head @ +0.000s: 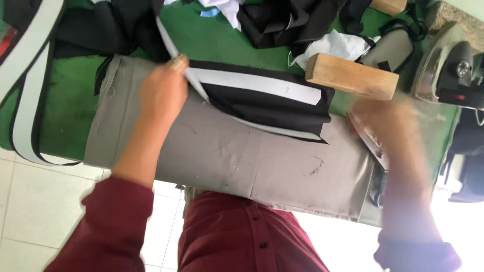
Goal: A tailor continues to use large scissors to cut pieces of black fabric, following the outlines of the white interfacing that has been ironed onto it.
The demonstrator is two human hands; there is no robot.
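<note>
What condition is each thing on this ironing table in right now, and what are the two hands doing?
Left hand: pinching the white strip.
Right hand: blurred, on a flat tool; grip unclear.
Black fabric piece: lying flat on the grey pad, white strip along its top.
Wooden block: resting on its side, untouched.
Iron: set aside at the right.
Black fabric pile: crumpled.
</note>
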